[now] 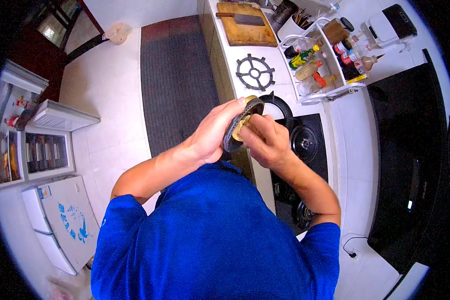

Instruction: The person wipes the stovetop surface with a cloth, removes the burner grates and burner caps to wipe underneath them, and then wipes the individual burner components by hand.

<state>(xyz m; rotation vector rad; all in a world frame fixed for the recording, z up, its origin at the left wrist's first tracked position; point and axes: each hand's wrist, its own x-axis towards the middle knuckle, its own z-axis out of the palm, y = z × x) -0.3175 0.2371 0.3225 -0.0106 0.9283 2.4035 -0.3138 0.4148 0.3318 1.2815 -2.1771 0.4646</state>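
In front of my chest, my left hand (212, 127) is closed around the edge of a dark round stove burner cap (255, 106), which is tilted on its side. My right hand (269, 141) has its fingers bent into the cap's inner face, pressing a crumpled yellowish cloth (240, 128) against it. The fingertips are partly hidden. Just beyond, a black pot support (255, 73) lies on the white counter (242, 56). A second dark ring (280, 106) sits by the black gas stove (312, 127), whose exposed burner (305, 143) is right of my right hand.
A cleaver (248, 19) rests on a wooden cutting board (235, 35). Bottles fill a white rack (315, 97) against the wall. A dark mat (177, 85) covers the floor beside the counter. At left are an open fridge (60, 117) and a white chest freezer (60, 220).
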